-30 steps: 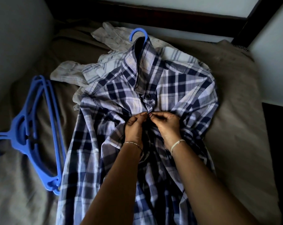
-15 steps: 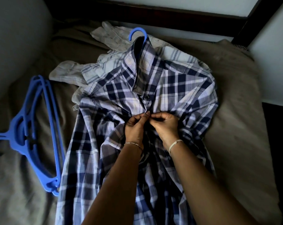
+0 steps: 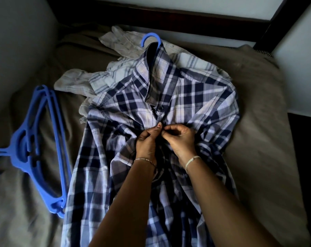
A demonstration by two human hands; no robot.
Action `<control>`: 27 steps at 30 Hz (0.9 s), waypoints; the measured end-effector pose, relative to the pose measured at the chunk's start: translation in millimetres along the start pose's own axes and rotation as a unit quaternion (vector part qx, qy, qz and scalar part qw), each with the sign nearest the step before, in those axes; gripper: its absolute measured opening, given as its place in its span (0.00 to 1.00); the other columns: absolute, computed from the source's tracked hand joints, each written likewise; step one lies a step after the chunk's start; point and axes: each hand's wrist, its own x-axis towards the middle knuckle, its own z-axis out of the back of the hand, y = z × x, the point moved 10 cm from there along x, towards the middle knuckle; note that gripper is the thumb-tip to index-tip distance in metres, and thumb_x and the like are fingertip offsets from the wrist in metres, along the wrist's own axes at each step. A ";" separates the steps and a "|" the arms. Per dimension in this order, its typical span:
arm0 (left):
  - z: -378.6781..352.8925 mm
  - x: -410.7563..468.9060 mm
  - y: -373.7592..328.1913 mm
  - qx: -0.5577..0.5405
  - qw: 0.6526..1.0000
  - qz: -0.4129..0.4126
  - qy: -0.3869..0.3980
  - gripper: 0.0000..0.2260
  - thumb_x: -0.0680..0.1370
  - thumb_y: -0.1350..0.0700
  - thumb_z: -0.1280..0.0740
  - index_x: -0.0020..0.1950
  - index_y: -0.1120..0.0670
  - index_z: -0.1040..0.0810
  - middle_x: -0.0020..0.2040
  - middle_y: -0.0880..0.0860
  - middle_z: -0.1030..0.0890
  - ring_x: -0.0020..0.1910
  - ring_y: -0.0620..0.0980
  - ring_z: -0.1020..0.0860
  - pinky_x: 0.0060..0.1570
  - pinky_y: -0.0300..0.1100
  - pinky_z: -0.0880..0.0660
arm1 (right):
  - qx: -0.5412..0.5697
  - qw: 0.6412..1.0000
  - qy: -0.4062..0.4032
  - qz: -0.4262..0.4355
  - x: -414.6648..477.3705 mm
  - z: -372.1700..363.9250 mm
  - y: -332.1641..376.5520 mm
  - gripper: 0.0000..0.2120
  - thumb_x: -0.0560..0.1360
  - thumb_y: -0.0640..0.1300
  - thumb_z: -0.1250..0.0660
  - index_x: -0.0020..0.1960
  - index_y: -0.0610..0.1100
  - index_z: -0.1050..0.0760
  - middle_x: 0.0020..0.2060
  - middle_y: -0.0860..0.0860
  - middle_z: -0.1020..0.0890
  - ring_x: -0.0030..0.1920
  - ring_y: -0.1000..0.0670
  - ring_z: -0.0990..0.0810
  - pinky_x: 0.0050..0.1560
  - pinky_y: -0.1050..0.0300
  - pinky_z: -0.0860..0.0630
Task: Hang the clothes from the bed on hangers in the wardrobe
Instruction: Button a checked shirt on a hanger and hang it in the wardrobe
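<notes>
Navy-and-white cotton: one plaid shirt (image 3: 195, 97), laid front up on the bed (image 3: 258, 139), collar toward the dark headboard (image 3: 169, 16), tails running off the near edge of the view.

Item, hanger (image 3: 151, 37): blue plastic, inside the shirt; only its hook showed, sticking out above the raised collar.

Item, collar button (image 3: 161, 108): dark, fastened.

Item, left hand (image 3: 147, 141): fingers curled, thumb and fingertips pinching the shirt's front edge just below the collar button. A thin chain bracelet (image 3: 145, 159) sat on the wrist.

Item, right hand (image 3: 181, 139): likewise curled, pinching the opposite front edge, its fingertips touching or nearly touching those of the left. A pale band (image 3: 192, 159) sat on the wrist. Whether a button lay between the fingers could not be told.

Item, pale striped garment (image 3: 115, 73): crumpled, partly under the plaid shirt's shoulder on the left side, spreading toward the headboard.

Item, spare hangers (image 3: 31, 145): blue plastic, stacked flat on the bed left of the shirt, hooks pointing off the left edge, the near end just beside the shirt's side hem.

Item, bed cover: dull olive-brown cloth, wrinkled.
</notes>
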 end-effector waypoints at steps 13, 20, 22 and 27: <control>10.5 9.8 8.4 0.020 1.000 0.016 -0.004 0.04 0.75 0.62 0.31 0.41 0.59 0.21 0.42 0.58 0.19 0.44 0.52 0.21 0.57 0.48 0.26 | 0.045 0.999 0.019 -0.013 -2.3 -5.3 1.7 0.10 0.68 0.29 0.27 0.37 0.42 0.21 0.35 0.46 0.17 0.35 0.54 0.19 0.43 0.62 0.21; 9.4 8.5 6.7 0.021 1.000 0.002 -0.015 0.13 0.76 0.62 0.32 0.32 0.54 0.19 0.36 0.54 0.18 0.40 0.51 0.22 0.54 0.47 0.26 | 0.034 0.999 0.019 0.002 -1.8 -3.7 3.1 0.11 0.68 0.29 0.26 0.36 0.44 0.20 0.34 0.49 0.16 0.36 0.54 0.18 0.43 0.61 0.21; 9.9 8.5 5.6 0.026 0.999 0.001 -0.020 0.12 0.77 0.63 0.33 0.33 0.55 0.21 0.35 0.53 0.19 0.39 0.50 0.22 0.51 0.45 0.25 | 0.032 0.999 0.021 0.005 -1.6 -4.1 3.3 0.10 0.68 0.30 0.26 0.36 0.44 0.20 0.34 0.49 0.16 0.37 0.53 0.18 0.44 0.61 0.21; 8.5 8.5 4.7 0.029 1.000 0.002 -0.009 0.10 0.79 0.63 0.35 0.37 0.57 0.24 0.39 0.55 0.20 0.41 0.50 0.23 0.52 0.43 0.26 | 0.039 0.999 0.033 0.002 -2.8 -6.1 3.3 0.08 0.68 0.31 0.26 0.38 0.42 0.19 0.36 0.46 0.16 0.39 0.51 0.18 0.46 0.58 0.20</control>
